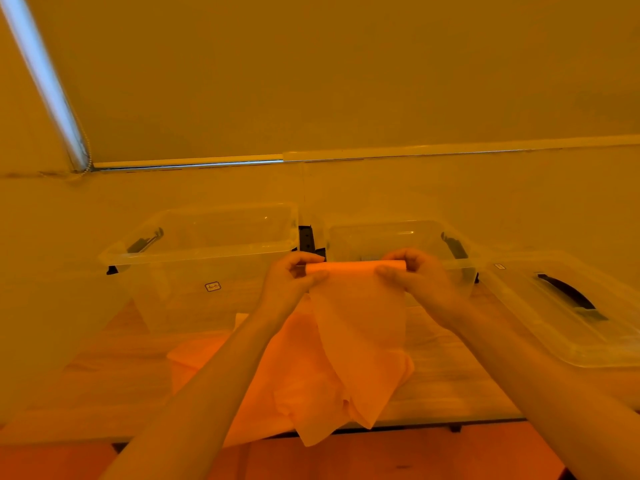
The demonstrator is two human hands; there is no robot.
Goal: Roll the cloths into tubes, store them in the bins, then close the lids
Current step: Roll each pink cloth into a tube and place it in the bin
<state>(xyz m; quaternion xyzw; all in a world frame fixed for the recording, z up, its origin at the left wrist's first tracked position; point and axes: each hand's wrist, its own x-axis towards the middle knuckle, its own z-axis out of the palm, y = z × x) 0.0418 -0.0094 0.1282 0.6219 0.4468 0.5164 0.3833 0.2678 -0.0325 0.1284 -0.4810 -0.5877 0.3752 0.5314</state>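
At frame centre: left hand and right hand each pinch an end of the cloth's rolled top edge | rest hangs over the cloth pile | behind: left bin, right bin, both open | lid at right.

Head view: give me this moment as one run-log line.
left hand: pinches cloth roll | right hand: pinches same roll | cloth: mostly unrolled, hanging | left bin, right bin: open | lid: off, right

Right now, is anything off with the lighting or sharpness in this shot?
Head view: a heavy orange cast tints everything; wide-angle bending curves the table edge; bins look soft, small glare on the right one; hands and cloth are fairly sharp.
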